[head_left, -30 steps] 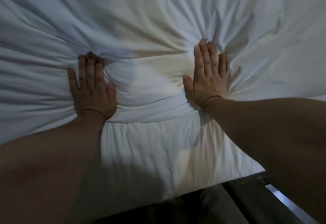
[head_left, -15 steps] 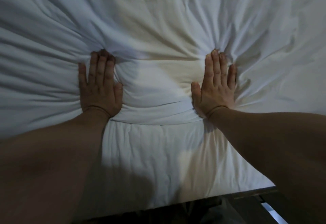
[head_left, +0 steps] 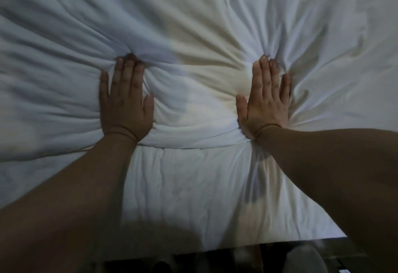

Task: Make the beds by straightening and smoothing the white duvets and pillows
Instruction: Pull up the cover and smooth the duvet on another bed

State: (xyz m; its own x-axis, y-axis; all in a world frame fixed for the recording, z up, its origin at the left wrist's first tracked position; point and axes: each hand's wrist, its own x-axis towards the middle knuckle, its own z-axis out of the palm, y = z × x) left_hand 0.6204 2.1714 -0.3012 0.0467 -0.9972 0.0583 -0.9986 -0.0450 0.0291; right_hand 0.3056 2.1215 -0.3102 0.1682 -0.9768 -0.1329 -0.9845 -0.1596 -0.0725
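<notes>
So this looks like the smoothing step: both palms are flat on the white duvet (head_left: 198, 186), which covers basically the whole bed and fills the view. The left hand (head_left: 123, 104) and right hand (head_left: 266, 104) are both released, fingers straight and close together, pressing down, not clutching any fabric. Creases fan out from each set of fingertips, and there's a fat ridge of bunched cloth running between the two wrists. My guess for the next move: the palms need to sweep outward or away so that ridge and the radiating folds get pushed flat, rather than just pressing in place. As for what's hard to see: no pillows are in view at all, the bed's far end and sides are cut off, and the strip below the near edge is too dark to make out.
</notes>
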